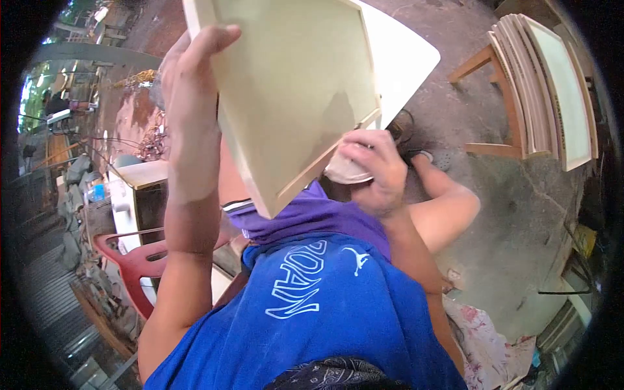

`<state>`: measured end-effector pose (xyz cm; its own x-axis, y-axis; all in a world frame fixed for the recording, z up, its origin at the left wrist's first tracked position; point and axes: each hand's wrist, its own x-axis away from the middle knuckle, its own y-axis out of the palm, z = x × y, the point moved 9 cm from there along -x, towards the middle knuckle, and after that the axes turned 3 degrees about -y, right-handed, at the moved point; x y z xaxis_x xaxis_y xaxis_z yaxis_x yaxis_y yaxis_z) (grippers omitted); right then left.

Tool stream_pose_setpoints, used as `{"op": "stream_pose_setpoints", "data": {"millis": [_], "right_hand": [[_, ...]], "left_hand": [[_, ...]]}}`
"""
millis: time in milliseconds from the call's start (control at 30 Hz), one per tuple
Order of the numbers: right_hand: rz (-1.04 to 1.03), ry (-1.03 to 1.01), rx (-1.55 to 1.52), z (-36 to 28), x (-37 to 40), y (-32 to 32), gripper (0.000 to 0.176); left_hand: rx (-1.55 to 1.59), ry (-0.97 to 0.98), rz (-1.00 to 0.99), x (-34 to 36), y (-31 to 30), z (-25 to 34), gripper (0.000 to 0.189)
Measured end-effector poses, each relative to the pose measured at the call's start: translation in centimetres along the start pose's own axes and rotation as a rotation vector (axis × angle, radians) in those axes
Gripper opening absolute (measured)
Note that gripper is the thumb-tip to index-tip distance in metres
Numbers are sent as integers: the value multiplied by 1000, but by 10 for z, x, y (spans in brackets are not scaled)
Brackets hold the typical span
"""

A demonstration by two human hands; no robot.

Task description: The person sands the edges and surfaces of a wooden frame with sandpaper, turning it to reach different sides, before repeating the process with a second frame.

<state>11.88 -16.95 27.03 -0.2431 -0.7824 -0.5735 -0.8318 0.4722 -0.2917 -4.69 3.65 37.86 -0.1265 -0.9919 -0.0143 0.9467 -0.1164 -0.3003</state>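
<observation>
A shallow wooden frame with a pale flat panel [292, 71] is tilted up above my lap, one corner pointing down toward my shirt. My left hand [195, 62] is closed around its left side, with the thumb over the rim. Against the lower right edge of the frame, my right hand [385, 170] grips a whitish folded pad [344, 169]. Whether the pad is sandpaper or cloth I cannot tell. Behind the frame, a white board with a rounded corner [409, 58] sticks out to the right.
At the right, several similar framed panels [543, 84] stand stacked on a wooden stool [510, 97]. A red plastic chair [140, 263] and a white box-like piece [143, 172] are on the left. Red-stained cloth or paper [484, 335] lies on the concrete floor at lower right.
</observation>
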Motion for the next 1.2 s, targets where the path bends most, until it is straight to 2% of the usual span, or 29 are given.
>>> {"op": "stream_pose_setpoints", "data": {"millis": [67, 133, 167, 233, 367, 433, 533, 567, 633, 667, 733, 833, 967, 1033, 1067, 1100, 1133, 1200], "right_hand": [[-19, -48, -45, -6, 8, 20, 44], [12, -45, -25, -3, 11, 23, 47], [20, -38, -32, -3, 9, 25, 47], [60, -15, 9, 0, 0, 23, 49], [60, -4, -37, 5, -11, 23, 49], [-74, -47, -64, -7, -16, 32, 49], [-138, -128, -127, -36, -23, 39, 50], [-100, -153, -120, -44, -24, 40, 48], [-90, -115, -158, -50, -30, 39, 46], [-79, -83, -188, -49, -32, 39, 45], [-67, -71, -234, -31, -30, 42, 42], [-39, -50, -216, -10, -25, 46, 42], [31, -104, -268, -61, -47, 34, 42], [26, -98, -238, -43, -30, 41, 44], [18, -113, -207, -36, -31, 43, 45], [17, -12, -227, -26, -30, 42, 39], [15, -13, -235, -27, -31, 42, 39], [-57, -48, -169, -40, -32, 43, 40]], "left_hand": [[11, -63, -5, -13, 8, -3, 36], [191, -190, 35, -26, 10, -17, 33], [179, -191, 33, -22, 12, -16, 33], [263, -207, -98, -2, 34, -10, 39], [244, -84, -65, 35, 31, -11, 42], [294, -103, -179, 38, 25, -17, 45], [448, -109, -121, 43, 25, 1, 44], [440, -116, -117, 46, 29, 8, 44], [373, 36, -104, 51, 29, 31, 42], [363, 31, -102, 46, 25, 26, 42], [305, -44, -240, 29, 30, 9, 42], [289, -59, -220, 17, 35, 13, 41], [265, -115, -182, 14, 42, 7, 40], [270, 48, -116, 22, 39, 20, 41], [275, 59, -109, 19, 37, 23, 41], [312, -6, -130, 17, 38, 20, 41], [341, -80, -156, 17, 39, 14, 42], [306, -75, -173, 20, 37, 11, 44]]}}
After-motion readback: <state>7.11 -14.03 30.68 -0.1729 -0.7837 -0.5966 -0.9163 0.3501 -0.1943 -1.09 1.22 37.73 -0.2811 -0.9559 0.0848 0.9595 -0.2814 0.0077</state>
